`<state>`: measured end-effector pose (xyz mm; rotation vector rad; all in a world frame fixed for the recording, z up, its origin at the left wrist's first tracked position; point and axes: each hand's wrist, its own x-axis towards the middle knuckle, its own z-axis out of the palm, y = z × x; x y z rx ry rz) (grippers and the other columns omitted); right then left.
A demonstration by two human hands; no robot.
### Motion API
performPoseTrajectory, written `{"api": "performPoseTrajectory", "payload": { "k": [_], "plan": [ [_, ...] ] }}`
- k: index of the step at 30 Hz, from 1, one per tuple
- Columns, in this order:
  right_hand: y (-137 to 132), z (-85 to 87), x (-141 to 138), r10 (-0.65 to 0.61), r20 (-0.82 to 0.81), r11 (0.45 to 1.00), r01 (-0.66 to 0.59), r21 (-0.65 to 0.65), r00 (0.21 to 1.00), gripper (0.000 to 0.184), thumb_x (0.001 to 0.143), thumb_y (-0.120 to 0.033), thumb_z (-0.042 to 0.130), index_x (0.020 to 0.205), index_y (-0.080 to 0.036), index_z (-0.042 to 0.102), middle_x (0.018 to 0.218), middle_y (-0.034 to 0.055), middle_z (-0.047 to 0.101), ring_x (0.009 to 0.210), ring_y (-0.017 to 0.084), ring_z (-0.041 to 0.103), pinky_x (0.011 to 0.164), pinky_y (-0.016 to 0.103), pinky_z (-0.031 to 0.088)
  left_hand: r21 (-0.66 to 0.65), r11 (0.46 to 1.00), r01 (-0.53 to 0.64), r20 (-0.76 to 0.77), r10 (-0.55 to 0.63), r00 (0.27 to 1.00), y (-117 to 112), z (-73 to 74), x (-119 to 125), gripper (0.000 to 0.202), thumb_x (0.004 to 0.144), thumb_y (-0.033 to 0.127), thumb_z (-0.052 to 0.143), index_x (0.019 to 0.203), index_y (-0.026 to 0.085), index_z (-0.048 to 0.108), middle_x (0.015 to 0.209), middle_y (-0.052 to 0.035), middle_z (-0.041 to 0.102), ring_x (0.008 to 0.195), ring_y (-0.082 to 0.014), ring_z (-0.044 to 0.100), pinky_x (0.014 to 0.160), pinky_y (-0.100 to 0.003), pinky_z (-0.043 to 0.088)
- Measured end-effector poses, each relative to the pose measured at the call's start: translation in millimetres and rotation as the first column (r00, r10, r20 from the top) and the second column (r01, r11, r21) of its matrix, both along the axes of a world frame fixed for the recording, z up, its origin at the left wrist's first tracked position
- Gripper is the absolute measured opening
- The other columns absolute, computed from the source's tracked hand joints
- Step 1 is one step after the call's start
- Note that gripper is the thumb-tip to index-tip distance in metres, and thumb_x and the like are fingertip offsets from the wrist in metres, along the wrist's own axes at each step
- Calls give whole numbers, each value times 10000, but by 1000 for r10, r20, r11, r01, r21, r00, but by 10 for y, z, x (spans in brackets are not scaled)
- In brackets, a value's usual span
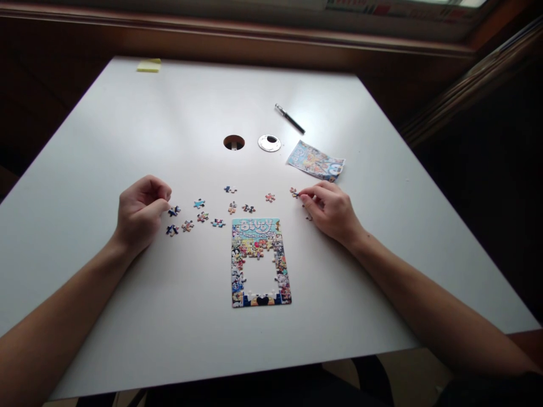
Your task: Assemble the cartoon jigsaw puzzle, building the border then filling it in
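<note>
My left hand (142, 212) rests on the table, curled into a fist; whatever may be inside is hidden. Just right of it lie several loose jigsaw pieces, among them a dark blue piece (173, 211) and a light blue piece (199, 203). The fingertips of my right hand (331, 208) pinch a small jigsaw piece (294, 193). Another piece (309, 216) lies partly hidden beneath that hand. Between my hands, nearer to me, is a partly filled jigsaw puzzle (261, 230), its border and upper rows in place around a bare white middle. A reddish piece (270, 197) lies above it.
Beyond my right hand lies a printed picture sheet (316, 160) with curled edges. Farther back are a black pen (291, 118), a round metal cover (269, 143) and a hole (234, 142) in the white table (190, 339). A yellow sticky note (149, 65) sits at the far left edge.
</note>
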<state>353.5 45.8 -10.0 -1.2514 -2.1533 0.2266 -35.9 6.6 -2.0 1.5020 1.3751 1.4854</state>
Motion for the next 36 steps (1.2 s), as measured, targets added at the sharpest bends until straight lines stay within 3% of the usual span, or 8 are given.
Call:
{"api": "performPoseTrajectory", "payload": {
  "k": [8,11,16,23,36],
  "plan": [
    [-15,35,-19,8,40,1000,-8,-9,999,140,885,-272,639,991,-186,667,778,36,609,737,209,569,757,391,491,-6,1000,13,-4,-13,1000,-1,-2,-10,165,604,39,577,654,176,500,655,19,475,643,-125,430,594,-293,294],
    [-37,56,-21,35,58,999,-35,-11,998,71,834,-195,640,904,-194,655,811,47,615,775,217,578,758,381,488,-7,1000,11,-6,-11,1000,-2,-4,-12,167,607,36,579,655,175,500,653,18,475,644,-125,432,595,-293,297],
    [-48,60,-20,89,25,996,-89,-22,996,118,822,-118,600,883,-204,653,861,58,640,804,218,596,756,371,501,-7,1000,9,-11,-9,1000,-2,-3,-12,167,607,35,576,658,177,503,658,17,481,649,-127,434,598,-295,299],
    [-31,52,-14,147,22,989,-147,-1,989,222,816,-100,604,997,-209,671,947,86,686,942,278,622,890,467,509,-13,1000,4,-10,-4,1000,-1,4,-6,156,599,56,582,648,181,503,654,15,476,642,-130,434,594,-295,301],
    [-60,58,-39,208,-107,978,-210,-8,972,253,894,-124,554,1089,-222,682,1032,85,660,751,173,604,672,336,550,-16,1000,-1,-21,1,1000,2,-5,-19,150,596,55,573,648,178,504,652,15,476,641,-128,427,593,-293,298]
  ]
}}
